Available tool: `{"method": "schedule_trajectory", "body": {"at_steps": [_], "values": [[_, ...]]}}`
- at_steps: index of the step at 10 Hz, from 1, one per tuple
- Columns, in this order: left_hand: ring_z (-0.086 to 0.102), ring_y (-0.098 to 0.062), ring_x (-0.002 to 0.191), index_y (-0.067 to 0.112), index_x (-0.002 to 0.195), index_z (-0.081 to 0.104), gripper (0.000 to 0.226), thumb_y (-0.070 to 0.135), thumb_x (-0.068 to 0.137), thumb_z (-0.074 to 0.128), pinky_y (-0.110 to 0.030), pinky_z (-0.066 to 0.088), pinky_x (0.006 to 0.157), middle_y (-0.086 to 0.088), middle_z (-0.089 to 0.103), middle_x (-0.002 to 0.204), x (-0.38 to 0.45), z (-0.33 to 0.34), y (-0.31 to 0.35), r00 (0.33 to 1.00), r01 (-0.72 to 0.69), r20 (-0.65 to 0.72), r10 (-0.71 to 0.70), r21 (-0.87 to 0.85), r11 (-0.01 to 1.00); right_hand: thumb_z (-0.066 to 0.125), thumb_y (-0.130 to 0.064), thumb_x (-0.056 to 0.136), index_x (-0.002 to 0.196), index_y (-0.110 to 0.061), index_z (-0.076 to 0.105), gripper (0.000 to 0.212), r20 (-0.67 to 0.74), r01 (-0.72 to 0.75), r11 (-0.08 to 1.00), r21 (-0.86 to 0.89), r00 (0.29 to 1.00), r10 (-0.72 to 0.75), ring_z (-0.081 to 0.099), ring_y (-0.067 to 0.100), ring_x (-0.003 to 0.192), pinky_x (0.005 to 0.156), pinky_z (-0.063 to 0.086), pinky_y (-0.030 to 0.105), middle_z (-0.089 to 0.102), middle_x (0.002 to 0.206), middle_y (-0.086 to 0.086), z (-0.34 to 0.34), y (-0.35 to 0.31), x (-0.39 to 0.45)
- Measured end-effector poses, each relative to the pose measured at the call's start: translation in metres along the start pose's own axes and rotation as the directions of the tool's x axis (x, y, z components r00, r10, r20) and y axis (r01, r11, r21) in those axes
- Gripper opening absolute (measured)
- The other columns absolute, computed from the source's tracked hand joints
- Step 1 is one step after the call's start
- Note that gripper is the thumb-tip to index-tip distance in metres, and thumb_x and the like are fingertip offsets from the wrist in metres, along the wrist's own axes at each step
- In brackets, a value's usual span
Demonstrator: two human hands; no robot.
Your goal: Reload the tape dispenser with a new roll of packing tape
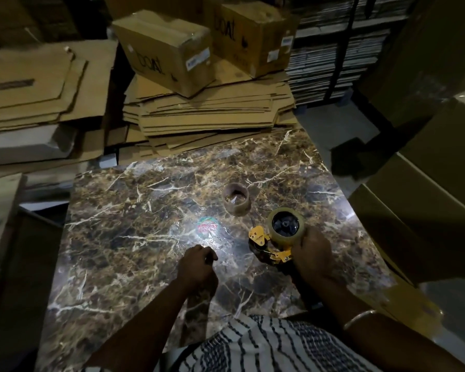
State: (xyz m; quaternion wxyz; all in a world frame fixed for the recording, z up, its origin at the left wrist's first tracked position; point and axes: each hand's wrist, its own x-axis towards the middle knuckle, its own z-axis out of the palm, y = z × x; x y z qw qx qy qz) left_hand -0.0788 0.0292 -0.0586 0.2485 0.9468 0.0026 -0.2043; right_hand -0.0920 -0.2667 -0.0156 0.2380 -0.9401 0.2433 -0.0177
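Note:
A yellow tape dispenser (269, 249) lies on the dark marble table (134, 210) at the right. A full roll of clear packing tape (286, 224) sits on its black hub. My right hand (313, 255) grips the dispenser at its handle end, just below the roll. An empty brown cardboard tape core (236, 200) stands on the table a little beyond the dispenser. My left hand (198, 264) hovers over the table left of the dispenser, fingers loosely curled, holding nothing.
Stacks of flattened cardboard (207, 114) and two taped cartons (169, 52) lie beyond the table's far edge. Large boxes (424, 200) crowd the right side. More flat cardboard (38, 84) is piled at the left. A bangle is on my right wrist.

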Motion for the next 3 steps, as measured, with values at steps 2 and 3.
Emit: {"method": "schedule_trajectory", "body": {"at_steps": [2,3], "values": [[0.066,-0.012,0.087,0.031,0.08,0.069,0.018,0.044,0.078,0.055,-0.033,0.052,0.08,0.01,0.071,0.088,0.011,-0.033,-0.001,0.999,-0.005,0.03,0.009,-0.148,0.989,0.054,-0.022,0.091,0.082,-0.01,0.06,0.016,0.229,0.268,0.963,0.039,0.935,-0.27,0.066,0.038,0.08,0.061,0.04,0.036,0.065,0.081,0.014,0.009,-0.077,-0.008],[0.068,-0.018,0.082,0.024,0.078,0.069,0.015,0.028,0.084,0.056,-0.032,0.054,0.074,0.002,0.074,0.085,0.019,-0.066,0.007,0.994,-0.038,-0.105,0.019,-0.182,0.982,0.053,-0.022,0.094,0.094,-0.005,0.066,0.021,0.318,0.395,0.919,-0.003,0.871,-0.374,0.065,0.038,0.096,0.068,0.042,0.037,0.07,0.099,0.02,0.014,-0.125,-0.001]]}}
